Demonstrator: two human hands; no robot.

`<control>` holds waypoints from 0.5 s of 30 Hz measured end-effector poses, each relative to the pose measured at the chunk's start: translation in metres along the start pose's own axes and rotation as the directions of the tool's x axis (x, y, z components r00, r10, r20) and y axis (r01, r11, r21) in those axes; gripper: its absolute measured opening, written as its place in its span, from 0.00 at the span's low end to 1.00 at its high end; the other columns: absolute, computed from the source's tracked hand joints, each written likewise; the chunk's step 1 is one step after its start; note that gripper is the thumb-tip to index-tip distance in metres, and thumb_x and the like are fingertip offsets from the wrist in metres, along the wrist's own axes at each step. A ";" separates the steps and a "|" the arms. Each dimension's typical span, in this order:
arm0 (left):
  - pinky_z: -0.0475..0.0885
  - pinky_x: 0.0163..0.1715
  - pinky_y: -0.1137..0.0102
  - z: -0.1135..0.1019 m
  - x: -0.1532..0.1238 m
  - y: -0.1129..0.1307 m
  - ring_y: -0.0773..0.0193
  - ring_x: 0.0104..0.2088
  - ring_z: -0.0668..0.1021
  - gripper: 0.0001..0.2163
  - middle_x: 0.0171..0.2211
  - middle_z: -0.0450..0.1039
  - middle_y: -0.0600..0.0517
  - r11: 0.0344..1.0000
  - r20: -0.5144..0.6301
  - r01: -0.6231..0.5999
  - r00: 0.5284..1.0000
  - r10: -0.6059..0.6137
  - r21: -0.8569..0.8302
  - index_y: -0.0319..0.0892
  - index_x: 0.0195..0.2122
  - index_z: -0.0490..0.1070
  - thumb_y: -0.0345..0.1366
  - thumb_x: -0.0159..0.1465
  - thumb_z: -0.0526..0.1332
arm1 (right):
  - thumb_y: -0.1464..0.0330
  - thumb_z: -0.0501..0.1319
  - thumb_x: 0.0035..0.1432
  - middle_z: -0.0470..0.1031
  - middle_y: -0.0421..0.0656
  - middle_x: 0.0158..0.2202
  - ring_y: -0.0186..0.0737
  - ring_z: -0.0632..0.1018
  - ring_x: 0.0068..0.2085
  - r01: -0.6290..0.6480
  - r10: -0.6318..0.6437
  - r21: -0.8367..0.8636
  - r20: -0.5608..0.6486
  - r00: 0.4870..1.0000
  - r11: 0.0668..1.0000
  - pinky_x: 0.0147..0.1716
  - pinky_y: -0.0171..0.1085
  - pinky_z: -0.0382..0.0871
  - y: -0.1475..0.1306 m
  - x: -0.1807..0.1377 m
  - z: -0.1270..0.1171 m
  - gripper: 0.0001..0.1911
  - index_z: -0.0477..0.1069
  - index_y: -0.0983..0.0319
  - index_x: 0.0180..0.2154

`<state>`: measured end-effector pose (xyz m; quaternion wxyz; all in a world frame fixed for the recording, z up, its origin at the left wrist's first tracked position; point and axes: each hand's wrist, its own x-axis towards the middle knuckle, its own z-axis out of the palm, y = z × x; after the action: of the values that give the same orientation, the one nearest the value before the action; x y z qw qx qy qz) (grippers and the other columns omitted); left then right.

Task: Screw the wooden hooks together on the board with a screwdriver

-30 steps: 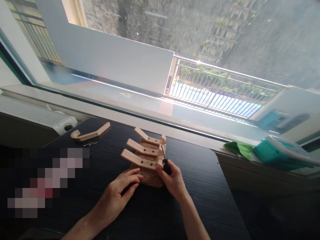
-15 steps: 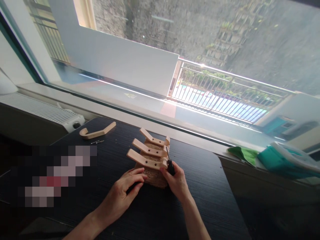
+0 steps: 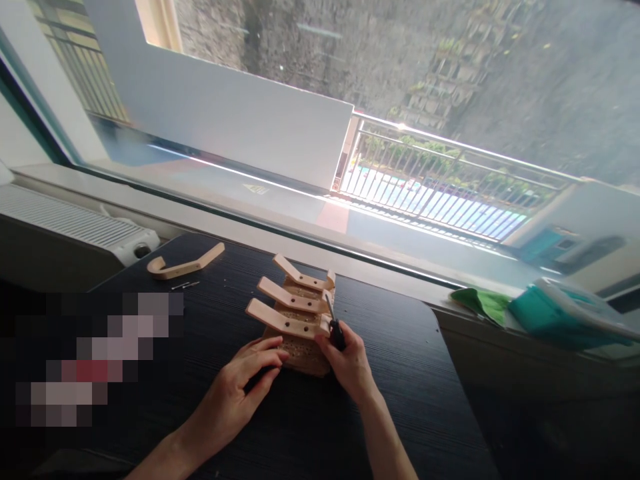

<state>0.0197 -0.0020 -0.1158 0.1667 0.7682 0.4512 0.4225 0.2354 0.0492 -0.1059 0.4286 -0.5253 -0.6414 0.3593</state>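
A thick wooden block (image 3: 305,363), its top dotted with small holes, lies on the dark table. Across it sit three bent wooden hooks: a near one (image 3: 295,325), a middle one (image 3: 285,298) and a far one (image 3: 303,277), each with dark holes in it. My left hand (image 3: 245,377) grips the block's near left edge, thumb and fingertips close together there. In my right hand (image 3: 350,357) is a screwdriver (image 3: 337,332) with a black handle, its shaft pointing up and away beside the hooks' curled ends. My right thumb is by the near hook's curl.
Another wooden hook (image 3: 185,267) lies at the table's far left, with small screw-like metal pieces (image 3: 185,285) before it. A blurred patch (image 3: 107,357) covers the left side. A radiator (image 3: 75,213), green cloth (image 3: 480,305) and teal box (image 3: 550,313) stand by the window.
The whole view has shifted slightly, so things sit a little further left. Both hands keep their places at the block, and the screwdriver stays in my right hand.
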 end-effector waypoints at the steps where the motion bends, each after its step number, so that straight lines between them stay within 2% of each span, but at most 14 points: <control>1: 0.71 0.54 0.67 0.000 0.000 0.001 0.63 0.53 0.76 0.06 0.46 0.78 0.53 1.000 -0.008 -0.013 1.000 0.013 0.012 0.47 0.41 0.71 0.32 0.65 0.57 | 0.63 0.61 0.53 0.60 0.35 0.23 0.31 0.60 0.26 -0.001 0.001 -0.001 -0.002 1.000 1.000 0.26 0.32 0.57 0.000 0.000 0.000 0.11 0.65 0.62 0.26; 4: 0.72 0.52 0.68 -0.004 0.004 0.007 0.64 0.50 0.77 0.06 0.43 0.79 0.54 0.991 -0.039 -0.117 0.992 0.119 0.067 0.47 0.40 0.72 0.31 0.63 0.59 | 0.64 0.61 0.53 0.60 0.35 0.22 0.30 0.60 0.26 -0.002 0.002 -0.001 -0.007 1.000 1.000 0.26 0.31 0.56 0.002 0.000 0.000 0.10 0.65 0.62 0.26; 7: 0.72 0.47 0.69 -0.012 0.017 0.020 0.65 0.43 0.78 0.08 0.38 0.78 0.54 0.964 -0.118 -0.226 0.963 0.243 0.141 0.45 0.40 0.73 0.28 0.61 0.61 | 0.64 0.61 0.53 0.60 0.34 0.23 0.30 0.60 0.26 -0.002 0.002 0.007 -0.006 1.000 1.000 0.26 0.31 0.56 0.005 0.000 0.000 0.10 0.66 0.63 0.27; 11: 0.71 0.40 0.66 -0.012 0.050 0.030 0.63 0.36 0.76 0.06 0.33 0.76 0.52 0.958 -0.144 -0.181 0.966 0.216 0.225 0.43 0.38 0.75 0.28 0.62 0.60 | 0.64 0.62 0.53 0.61 0.34 0.23 0.30 0.60 0.26 0.004 -0.004 0.020 -0.009 1.000 1.000 0.27 0.31 0.57 0.005 0.000 0.000 0.10 0.66 0.63 0.27; 15: 0.73 0.40 0.66 0.003 0.079 0.024 0.62 0.37 0.77 0.07 0.34 0.78 0.50 0.977 -0.050 -0.111 0.991 0.122 0.181 0.40 0.36 0.76 0.27 0.61 0.60 | 0.65 0.62 0.53 0.62 0.35 0.23 0.30 0.61 0.26 0.016 -0.015 0.038 -0.011 1.000 0.999 0.27 0.31 0.58 0.004 0.000 0.000 0.08 0.68 0.64 0.28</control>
<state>0.0541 0.0515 -0.0632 0.0587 0.7918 0.4461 0.4130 0.2375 0.0497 -0.1099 0.4448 -0.5139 -0.6362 0.3652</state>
